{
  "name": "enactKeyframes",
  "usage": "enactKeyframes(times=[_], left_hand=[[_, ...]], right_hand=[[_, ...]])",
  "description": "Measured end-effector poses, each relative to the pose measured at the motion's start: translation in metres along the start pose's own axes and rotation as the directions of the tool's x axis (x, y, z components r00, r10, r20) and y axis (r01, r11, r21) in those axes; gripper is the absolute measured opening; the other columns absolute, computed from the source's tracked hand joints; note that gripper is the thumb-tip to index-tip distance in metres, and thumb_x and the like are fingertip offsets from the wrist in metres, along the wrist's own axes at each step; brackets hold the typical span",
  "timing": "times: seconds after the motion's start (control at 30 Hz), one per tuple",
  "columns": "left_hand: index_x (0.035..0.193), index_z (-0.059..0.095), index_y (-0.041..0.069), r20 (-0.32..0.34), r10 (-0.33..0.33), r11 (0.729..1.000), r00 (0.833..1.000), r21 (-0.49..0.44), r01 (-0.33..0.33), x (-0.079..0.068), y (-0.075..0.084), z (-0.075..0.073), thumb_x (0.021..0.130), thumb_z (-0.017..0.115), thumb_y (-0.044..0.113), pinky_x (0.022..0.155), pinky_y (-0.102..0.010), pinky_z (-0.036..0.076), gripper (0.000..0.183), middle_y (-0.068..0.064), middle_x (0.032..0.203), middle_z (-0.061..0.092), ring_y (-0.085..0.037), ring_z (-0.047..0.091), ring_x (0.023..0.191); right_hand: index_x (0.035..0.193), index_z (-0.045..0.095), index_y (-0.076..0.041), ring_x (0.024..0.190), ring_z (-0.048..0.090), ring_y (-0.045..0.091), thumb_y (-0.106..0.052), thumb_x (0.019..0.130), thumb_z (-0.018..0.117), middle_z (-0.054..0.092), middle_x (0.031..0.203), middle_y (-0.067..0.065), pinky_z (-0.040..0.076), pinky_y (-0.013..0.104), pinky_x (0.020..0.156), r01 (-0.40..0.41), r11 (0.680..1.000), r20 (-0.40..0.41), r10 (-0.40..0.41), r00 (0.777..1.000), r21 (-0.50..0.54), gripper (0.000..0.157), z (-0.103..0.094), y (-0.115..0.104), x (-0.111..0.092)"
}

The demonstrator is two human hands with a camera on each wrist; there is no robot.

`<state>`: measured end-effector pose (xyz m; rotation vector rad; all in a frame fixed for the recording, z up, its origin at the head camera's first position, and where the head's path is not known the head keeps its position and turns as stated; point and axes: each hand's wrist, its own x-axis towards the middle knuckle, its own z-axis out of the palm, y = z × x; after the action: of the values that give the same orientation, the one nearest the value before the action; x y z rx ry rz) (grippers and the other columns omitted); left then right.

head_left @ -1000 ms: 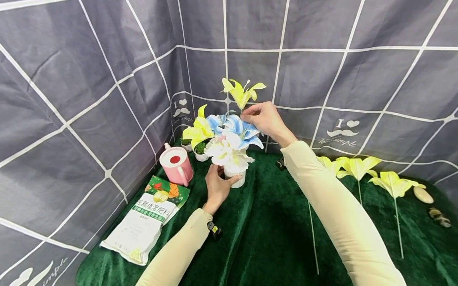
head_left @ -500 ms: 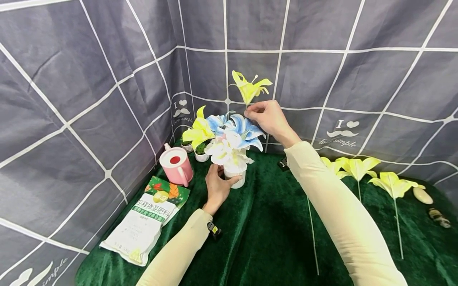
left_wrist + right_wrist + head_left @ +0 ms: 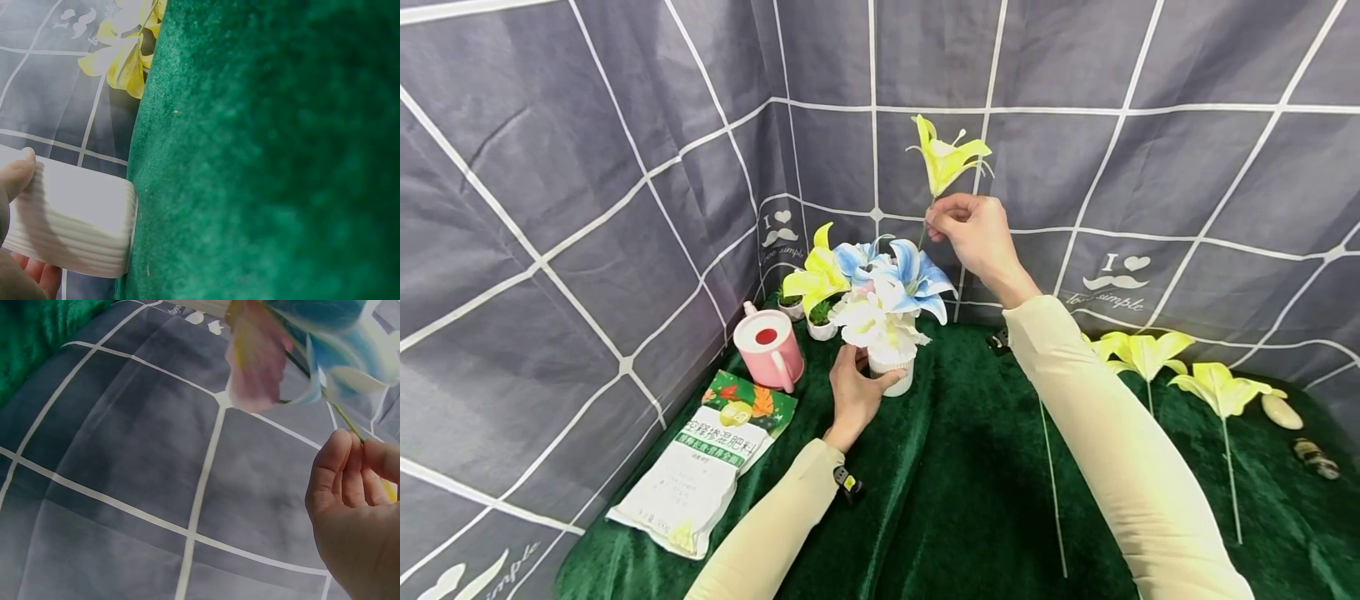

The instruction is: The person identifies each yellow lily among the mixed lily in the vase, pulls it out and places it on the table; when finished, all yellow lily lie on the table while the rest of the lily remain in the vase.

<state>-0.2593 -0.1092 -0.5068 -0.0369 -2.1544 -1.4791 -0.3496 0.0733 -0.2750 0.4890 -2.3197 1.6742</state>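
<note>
My left hand grips a white ribbed vase near its base, with the thumb on the near side. In the left wrist view, the vase stands on the green cloth. It holds white flowers, blue lilies and one yellow lily leaning left. Above the bouquet my right hand pinches another yellow lily by its stem, just under the bloom. The right wrist view shows that thin green stem between thumb and fingertips, running down behind the blue petals.
Left of the vase stand a pink watering can and small potted plants. A fertilizer bag lies in front of them. Several yellow lilies lie at the right, beside a pale stone and a striped one.
My right hand has risen and moved right, bringing the yellow lily higher above the bouquet, with more stem showing. My left hand has stayed on the vase.
</note>
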Motion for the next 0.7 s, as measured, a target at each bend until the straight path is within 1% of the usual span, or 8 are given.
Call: enactKeyframes(times=[0.07,0.17,0.27,0.4,0.53,0.7], left_hand=[[0.122,0.061,0.008,0.000,0.002,1.000,1.000,0.001,-0.002,0.000,0.000,0.000,0.067,0.095,0.023,0.092,-0.048,0.059,0.066,-0.019,0.112,0.063,-0.034,0.069,0.103],[0.123,0.061,0.010,0.000,0.006,1.000,1.000,0.018,-0.006,-0.001,0.001,-0.001,0.068,0.095,0.025,0.092,-0.045,0.060,0.067,-0.016,0.111,0.063,-0.031,0.069,0.103],[0.124,0.061,0.011,-0.002,0.009,0.999,1.000,0.033,-0.009,-0.001,0.001,-0.001,0.069,0.095,0.026,0.092,-0.043,0.060,0.067,-0.013,0.110,0.063,-0.029,0.069,0.103],[0.126,0.060,0.012,-0.001,0.006,0.999,1.000,0.035,-0.006,-0.002,0.001,-0.001,0.069,0.094,0.026,0.092,-0.042,0.060,0.067,-0.012,0.112,0.063,-0.028,0.069,0.104],[0.125,0.060,0.011,0.001,0.000,0.999,1.000,0.036,0.000,-0.002,0.001,-0.001,0.069,0.094,0.026,0.091,-0.044,0.060,0.067,-0.015,0.113,0.063,-0.030,0.069,0.104],[0.126,0.060,0.012,0.008,-0.008,0.999,1.000,0.036,0.008,-0.001,0.000,0.000,0.069,0.094,0.025,0.091,-0.045,0.060,0.068,-0.017,0.113,0.063,-0.032,0.068,0.103]], right_hand=[[0.093,0.073,-0.002,0.066,0.070,0.006,-0.014,0.094,0.069,0.072,0.070,-0.008,0.061,0.023,0.072,0.012,0.999,-0.009,-0.011,1.000,0.043,0.012,-0.002,-0.002,0.000],[0.091,0.071,-0.004,0.065,0.071,0.007,-0.012,0.095,0.069,0.072,0.071,-0.007,0.061,0.022,0.071,0.020,0.995,-0.025,-0.017,1.000,0.101,0.010,-0.005,-0.007,0.000],[0.089,0.069,-0.005,0.065,0.071,0.008,-0.009,0.095,0.068,0.072,0.071,-0.004,0.061,0.021,0.069,0.035,0.985,-0.039,-0.029,0.999,0.167,0.008,-0.009,-0.011,-0.001],[0.088,0.067,-0.003,0.063,0.071,0.010,-0.004,0.094,0.066,0.071,0.071,-0.002,0.061,0.022,0.068,0.071,0.966,-0.072,-0.055,0.996,0.248,0.007,-0.015,-0.018,-0.002],[0.087,0.067,-0.003,0.061,0.070,0.010,-0.002,0.093,0.066,0.071,0.070,-0.001,0.061,0.022,0.067,0.098,0.948,-0.115,-0.066,0.991,0.304,0.006,-0.020,-0.023,-0.002],[0.085,0.067,-0.004,0.058,0.069,0.010,-0.002,0.092,0.067,0.071,0.069,0.000,0.060,0.021,0.065,0.103,0.934,-0.173,-0.045,0.984,0.341,0.007,-0.026,-0.025,-0.002]])
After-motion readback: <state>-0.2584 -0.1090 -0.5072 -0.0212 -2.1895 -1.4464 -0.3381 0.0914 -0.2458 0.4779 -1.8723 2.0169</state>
